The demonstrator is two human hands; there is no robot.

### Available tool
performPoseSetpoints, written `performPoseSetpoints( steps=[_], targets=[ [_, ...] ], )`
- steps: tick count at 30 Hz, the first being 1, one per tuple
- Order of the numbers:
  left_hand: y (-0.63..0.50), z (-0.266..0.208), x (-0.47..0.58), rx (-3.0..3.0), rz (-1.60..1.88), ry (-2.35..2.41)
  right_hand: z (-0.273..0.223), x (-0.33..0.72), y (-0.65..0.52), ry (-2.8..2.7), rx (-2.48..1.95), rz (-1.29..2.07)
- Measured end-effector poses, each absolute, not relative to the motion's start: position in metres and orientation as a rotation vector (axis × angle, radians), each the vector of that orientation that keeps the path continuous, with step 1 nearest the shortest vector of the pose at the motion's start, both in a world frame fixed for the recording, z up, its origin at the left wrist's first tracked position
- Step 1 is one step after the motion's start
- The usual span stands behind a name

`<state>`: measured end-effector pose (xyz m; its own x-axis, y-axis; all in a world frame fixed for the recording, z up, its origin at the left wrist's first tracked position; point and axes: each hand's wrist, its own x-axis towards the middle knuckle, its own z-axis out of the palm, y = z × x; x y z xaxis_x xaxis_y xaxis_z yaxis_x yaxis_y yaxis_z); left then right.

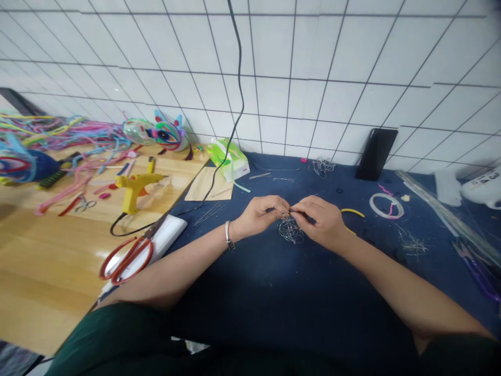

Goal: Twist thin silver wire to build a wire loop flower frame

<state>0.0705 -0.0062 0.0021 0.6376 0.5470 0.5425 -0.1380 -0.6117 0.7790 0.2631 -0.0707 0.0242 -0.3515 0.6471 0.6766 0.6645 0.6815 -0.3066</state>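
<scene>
My left hand (264,215) and my right hand (320,222) meet over the dark blue cloth, fingertips almost touching. Both pinch thin wire, and a small dark bit shows between the fingertips. Just below them is a loose tangle of silvery wire (290,231); whether it hangs from the fingers or rests on the cloth I cannot tell. Beside my right hand, a yellow strip (353,212) is partly hidden behind it. A bracelet circles my left wrist.
Left of my arm lie red-handled scissors (131,258) on a white box (172,230), and a yellow glue gun (135,190). Rightward are a ring-shaped coil (386,206), wire clippings (413,244) and purple-handled pliers (479,271). A black phone (376,154) leans on the tiled wall.
</scene>
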Motion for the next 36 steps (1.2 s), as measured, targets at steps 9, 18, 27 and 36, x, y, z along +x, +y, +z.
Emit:
performPoseSetpoints(
  steps=[9,18,27,36],
  targets=[
    [-0.005,0.004,0.07,2.093,0.931,0.331,0.028,0.263,-0.071,-2.145,-1.094,0.152],
    [-0.005,0.001,0.069,2.177,0.822,0.318,0.03,0.264,-0.067,-2.183,-1.235,0.358],
    [-0.006,-0.001,0.077,1.632,0.796,0.484,0.03,0.266,-0.066,-2.111,-1.209,0.397],
    [-0.005,-0.005,0.077,1.529,0.827,0.447,0.024,0.266,-0.064,-2.227,-1.193,0.329]
  ],
)
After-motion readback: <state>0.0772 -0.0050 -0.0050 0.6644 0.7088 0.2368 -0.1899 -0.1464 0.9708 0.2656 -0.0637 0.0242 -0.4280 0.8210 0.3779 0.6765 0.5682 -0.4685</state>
